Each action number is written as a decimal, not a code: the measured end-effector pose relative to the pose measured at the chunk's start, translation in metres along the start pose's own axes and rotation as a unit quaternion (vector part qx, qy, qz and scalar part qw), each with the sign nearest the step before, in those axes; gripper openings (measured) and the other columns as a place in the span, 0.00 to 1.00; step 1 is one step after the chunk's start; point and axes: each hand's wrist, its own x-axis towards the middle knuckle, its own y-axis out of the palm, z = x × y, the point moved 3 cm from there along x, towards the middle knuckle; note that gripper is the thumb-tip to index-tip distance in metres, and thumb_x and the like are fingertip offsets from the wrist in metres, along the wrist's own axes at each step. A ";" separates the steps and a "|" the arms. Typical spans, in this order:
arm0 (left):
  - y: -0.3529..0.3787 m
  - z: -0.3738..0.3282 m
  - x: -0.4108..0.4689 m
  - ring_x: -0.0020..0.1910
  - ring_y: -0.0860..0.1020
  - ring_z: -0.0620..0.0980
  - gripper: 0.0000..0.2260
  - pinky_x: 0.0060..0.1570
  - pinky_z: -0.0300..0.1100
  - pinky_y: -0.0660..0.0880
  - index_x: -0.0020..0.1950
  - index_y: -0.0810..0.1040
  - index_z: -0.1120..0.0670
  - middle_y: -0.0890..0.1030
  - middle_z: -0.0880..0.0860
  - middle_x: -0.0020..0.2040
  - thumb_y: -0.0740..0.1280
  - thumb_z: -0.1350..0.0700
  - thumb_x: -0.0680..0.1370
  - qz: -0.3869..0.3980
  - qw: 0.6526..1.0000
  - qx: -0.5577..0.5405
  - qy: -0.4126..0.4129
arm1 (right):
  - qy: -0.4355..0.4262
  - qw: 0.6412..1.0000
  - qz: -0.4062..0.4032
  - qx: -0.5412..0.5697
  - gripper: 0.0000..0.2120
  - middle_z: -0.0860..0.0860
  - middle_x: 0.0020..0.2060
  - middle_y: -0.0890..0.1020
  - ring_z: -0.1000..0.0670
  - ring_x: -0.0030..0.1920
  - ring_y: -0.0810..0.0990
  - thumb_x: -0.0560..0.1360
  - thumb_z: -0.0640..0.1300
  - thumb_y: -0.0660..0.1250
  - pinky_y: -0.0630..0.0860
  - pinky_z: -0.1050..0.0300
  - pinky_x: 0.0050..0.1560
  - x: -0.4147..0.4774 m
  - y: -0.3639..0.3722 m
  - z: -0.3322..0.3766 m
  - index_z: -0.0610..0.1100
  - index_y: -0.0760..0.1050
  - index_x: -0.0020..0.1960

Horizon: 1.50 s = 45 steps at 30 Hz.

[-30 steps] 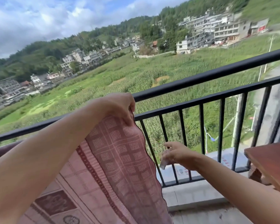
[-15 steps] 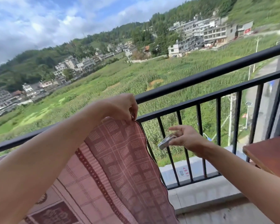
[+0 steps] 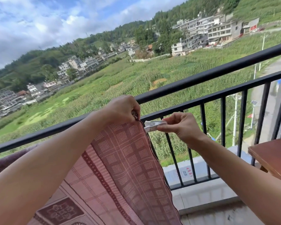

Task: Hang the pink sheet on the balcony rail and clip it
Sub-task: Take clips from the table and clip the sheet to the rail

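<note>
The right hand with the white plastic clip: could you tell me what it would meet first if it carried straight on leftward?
Probably the pink patterned sheet's edge, just ahead of the white plastic clip in the right hand.

The black balcony rail [image 3: 201, 79] is draped by the pink sheet [image 3: 128, 159], hung toward seven o'clock from the bar.

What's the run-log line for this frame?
left hand: pins pink sheet corner at rail | right hand: white clip at sheet edge | clipped: unclear

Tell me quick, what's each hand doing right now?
Left hand: closed, pinching the pink checked sheet at the black metal rail.
Right hand: closed, holding a white plastic clip.
</note>
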 end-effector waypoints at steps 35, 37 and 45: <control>0.103 -0.012 -0.083 0.34 0.69 0.48 0.07 0.37 0.56 0.72 0.48 0.69 0.48 0.74 0.50 0.37 0.55 0.47 0.76 0.033 0.949 -0.305 -0.071 | 0.135 0.982 0.029 -0.132 0.12 0.45 0.47 0.85 0.48 0.48 0.85 0.74 0.41 0.72 0.77 0.61 0.36 -0.034 -0.041 -0.072 0.41 0.78 0.56; 0.155 -0.007 -0.095 0.39 0.71 0.47 0.09 0.41 0.52 0.73 0.52 0.70 0.42 0.74 0.51 0.44 0.56 0.52 0.75 0.147 0.924 -0.339 -0.100 | 0.163 0.976 0.024 -0.145 0.09 0.46 0.45 0.85 0.47 0.47 0.85 0.74 0.41 0.72 0.76 0.61 0.34 -0.052 -0.047 -0.089 0.42 0.79 0.54; 0.272 -0.008 -0.135 0.38 0.80 0.51 0.24 0.38 0.45 0.76 0.65 0.67 0.50 0.78 0.50 0.57 0.74 0.50 0.73 0.154 0.850 -0.444 -0.236 | 0.236 0.949 0.054 -0.203 0.07 0.46 0.40 0.84 0.52 0.38 0.82 0.74 0.41 0.73 0.74 0.59 0.31 -0.126 -0.047 -0.156 0.41 0.80 0.50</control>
